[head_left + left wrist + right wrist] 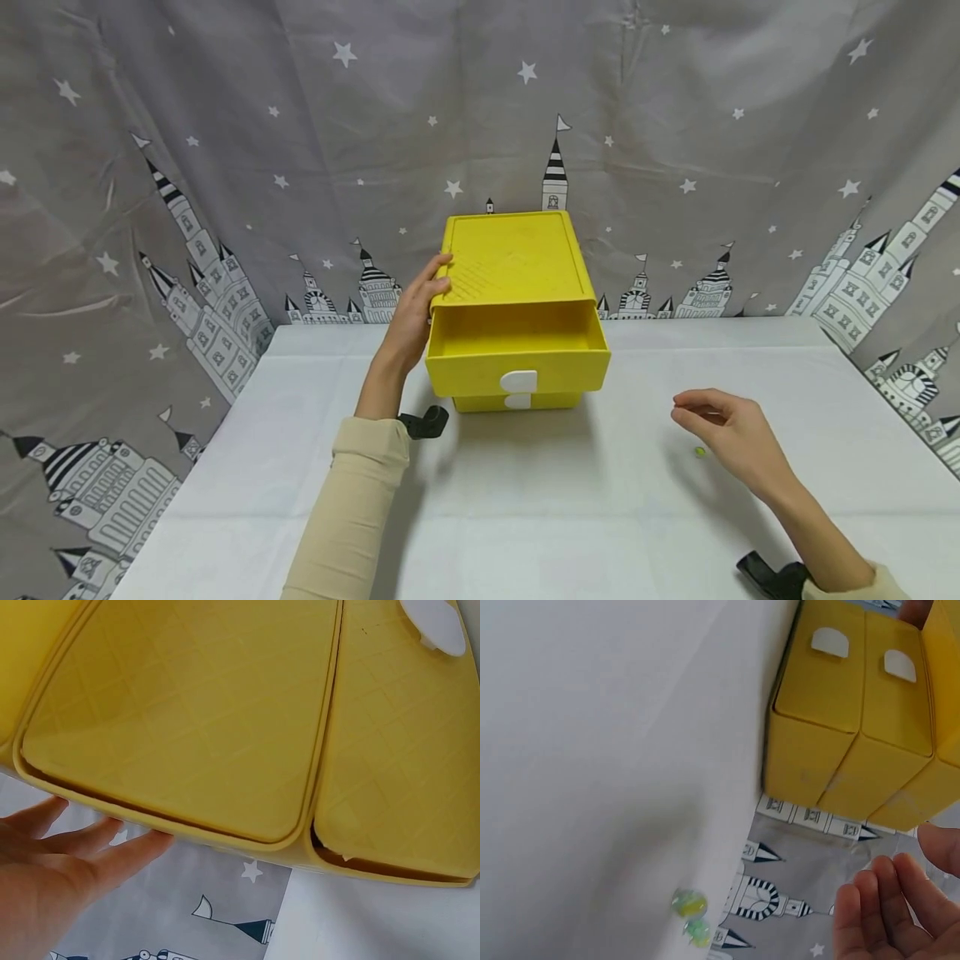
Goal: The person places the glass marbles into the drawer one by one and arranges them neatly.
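A yellow drawer box (517, 258) has its upper drawer (472, 375) pulled out, and the part of that drawer in view holds nothing. White handles mark both drawers. The left hand (411, 321) rests against the box's left side; in the left wrist view, fairly straight fingers (124, 859) touch the yellow side (187, 712). Apart from the box, the right hand (731, 433) hovers over the cloth, thumb close to loosely bent fingers, nothing visibly held. Below it lies a small green-yellow piece (700, 452); the right wrist view shows two clear, glassy pieces (690, 902) side by side.
White cloth (540, 533) covers the table. A grey curtain (450, 108) with stars and castles hangs behind and to both sides, close behind the box. Black wrist devices sit on the left wrist (426, 422) and right wrist (772, 575).
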{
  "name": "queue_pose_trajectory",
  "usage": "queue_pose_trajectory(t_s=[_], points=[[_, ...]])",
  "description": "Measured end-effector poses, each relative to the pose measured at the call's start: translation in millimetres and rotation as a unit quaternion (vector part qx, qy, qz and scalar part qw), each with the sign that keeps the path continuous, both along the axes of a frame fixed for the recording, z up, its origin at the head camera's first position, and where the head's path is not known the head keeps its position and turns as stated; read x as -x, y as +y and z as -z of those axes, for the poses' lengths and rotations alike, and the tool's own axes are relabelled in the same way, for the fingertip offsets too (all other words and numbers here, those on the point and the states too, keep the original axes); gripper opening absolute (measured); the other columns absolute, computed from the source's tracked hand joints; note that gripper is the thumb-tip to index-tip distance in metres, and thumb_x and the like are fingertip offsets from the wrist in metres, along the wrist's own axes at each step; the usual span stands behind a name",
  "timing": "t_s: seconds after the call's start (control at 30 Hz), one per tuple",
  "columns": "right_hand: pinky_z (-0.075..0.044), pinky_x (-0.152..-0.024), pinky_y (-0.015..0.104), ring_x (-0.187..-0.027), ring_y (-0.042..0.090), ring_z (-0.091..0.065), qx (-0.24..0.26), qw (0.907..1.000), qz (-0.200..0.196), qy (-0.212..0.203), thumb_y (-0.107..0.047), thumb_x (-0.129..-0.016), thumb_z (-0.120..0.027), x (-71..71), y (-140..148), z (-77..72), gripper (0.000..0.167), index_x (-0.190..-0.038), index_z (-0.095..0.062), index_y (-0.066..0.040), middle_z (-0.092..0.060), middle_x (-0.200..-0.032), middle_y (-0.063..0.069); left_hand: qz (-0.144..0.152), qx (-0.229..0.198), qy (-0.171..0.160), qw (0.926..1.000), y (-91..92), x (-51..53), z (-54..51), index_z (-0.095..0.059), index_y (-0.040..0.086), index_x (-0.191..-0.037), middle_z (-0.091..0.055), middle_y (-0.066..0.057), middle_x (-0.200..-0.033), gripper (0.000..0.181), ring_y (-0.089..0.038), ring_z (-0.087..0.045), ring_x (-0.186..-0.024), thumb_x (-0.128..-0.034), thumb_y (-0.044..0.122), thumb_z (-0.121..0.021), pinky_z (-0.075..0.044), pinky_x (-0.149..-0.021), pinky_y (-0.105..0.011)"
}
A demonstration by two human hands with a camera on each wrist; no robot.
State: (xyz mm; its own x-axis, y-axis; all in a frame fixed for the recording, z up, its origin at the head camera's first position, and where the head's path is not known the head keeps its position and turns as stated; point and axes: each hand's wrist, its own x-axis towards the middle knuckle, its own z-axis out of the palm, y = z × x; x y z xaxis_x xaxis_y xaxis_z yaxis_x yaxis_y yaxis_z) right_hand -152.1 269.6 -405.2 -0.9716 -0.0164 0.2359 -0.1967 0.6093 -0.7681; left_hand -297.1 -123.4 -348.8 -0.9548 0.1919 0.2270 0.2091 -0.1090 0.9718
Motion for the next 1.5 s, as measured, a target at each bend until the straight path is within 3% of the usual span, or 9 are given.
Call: queue_pose_trajectory(t_s=[0.2,0.37,0.6,0.8,1.27,1.5], points=[[-0.048,-0.07,0.019,-0.086,0.0,-0.063,-0.02,0.9997,0.009,-0.007,-0.021,-0.093,-0.069,-3.0,10.1,6.1,0.03,-0.114,-0.07,0.001,-0.069,-0.109,0.013,0.0,0.007,0.001,1.0,-0.4,-0.2,0.4,-0.035,0.017,-0.154,-0.024,-0.002,-0.16,0.055,-0.019,-0.032,-0.139,-0.1,0.028,-0.044,-0.026,-0.113,-0.04],[-0.046,-0.07,0.017,-0.083,0.0,-0.063,-0.032,0.9992,0.02,-0.01,-0.021,-0.092,-0.07,-6.0,18.2,11.3,0.029,-0.112,-0.071,0.0,-0.071,-0.101,0.008,-0.001,0.008,0.002,1.0,0.0,-0.7,0.0,-0.034,0.018,-0.154,-0.024,-0.001,-0.16,0.056,-0.019,-0.032,-0.139,-0.1001,0.028,-0.043,-0.026,-0.114,-0.04],[-0.049,-0.074,0.022,-0.086,0.007,-0.063,-0.06,0.9977,0.007,-0.03,-0.022,-0.092,-0.07,-9.1,26.6,17.1,0.029,-0.113,-0.071,0.0,-0.072,-0.101,0.007,-0.002,0.01,0.0,1.0,0.3,-1.3,-0.1,-0.035,0.019,-0.154,-0.025,-0.001,-0.16,0.055,-0.019,-0.032,-0.139,-0.1001,0.028,-0.043,-0.026,-0.113,-0.042],[-0.05,-0.069,0.027,-0.083,0.015,-0.062,-0.08,0.9964,-0.007,-0.026,-0.017,-0.092,-0.07,-7.6,30.5,22.1,0.028,-0.111,-0.071,0.002,-0.072,-0.1,0.009,-0.006,0.014,0.002,0.9999,0.0,-2.2,-0.2,-0.035,0.019,-0.154,-0.024,0.0,-0.16,0.055,-0.018,-0.03,-0.141,-0.1002,0.029,-0.043,-0.025,-0.114,-0.042],[-0.046,-0.059,0.026,-0.075,0.011,-0.057,-0.104,0.9926,-0.009,-0.062,-0.014,-0.09,-0.071,-4.5,35.6,38.5,0.026,-0.108,-0.071,0.005,-0.068,-0.088,0.003,-0.007,0.007,0.004,0.9999,1.4,-1.2,0.4,-0.036,0.018,-0.153,-0.027,-0.002,-0.159,0.055,-0.02,-0.034,-0.137,-0.0997,0.028,-0.044,-0.027,-0.113,-0.042],[-0.047,-0.061,0.026,-0.075,0.011,-0.059,-0.116,0.9924,-0.001,-0.04,-0.012,-0.089,-0.072,-5.0,36.4,44.4,0.023,-0.105,-0.071,0.005,-0.071,-0.089,0.006,-0.006,0.004,0.004,1.0,0.9,-1.9,0.2,-0.036,0.018,-0.153,-0.028,-0.002,-0.158,0.055,-0.02,-0.036,-0.136,-0.0995,0.028,-0.043,-0.027,-0.112,-0.042]])
